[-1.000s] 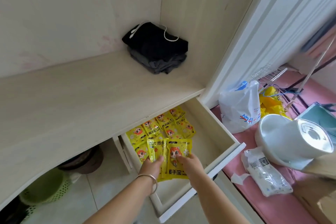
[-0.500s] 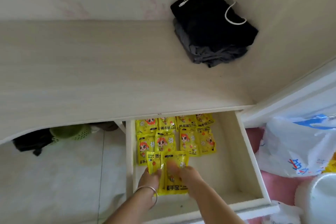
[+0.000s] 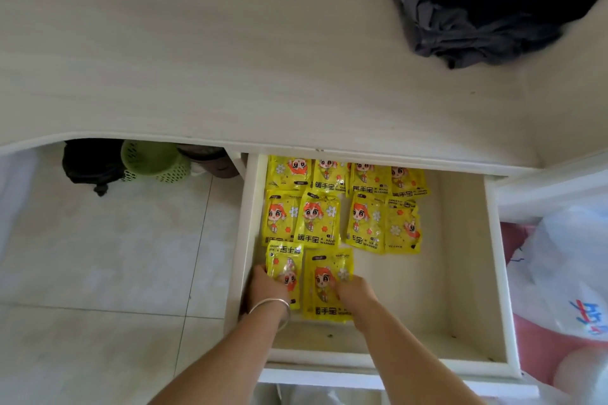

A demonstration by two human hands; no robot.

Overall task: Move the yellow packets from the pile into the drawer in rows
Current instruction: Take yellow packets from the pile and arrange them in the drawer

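The white drawer is pulled out below the desk top. Two rows of yellow packets with a cartoon face lie flat at its back. At the front left of the drawer lie two more packets side by side. My left hand, a silver bangle on its wrist, rests on the left packet. My right hand presses on the right packet. Both packets lie on the drawer floor. The pile itself is out of view.
A folded black and grey garment lies on the desk top at the far right. A green basket and a dark bag stand under the desk on the tiled floor. A white plastic bag sits right of the drawer.
The view has swung down over the drawer. My two hands have drawn apart and spread the two held packets, which now lie side by side on the drawer floor.
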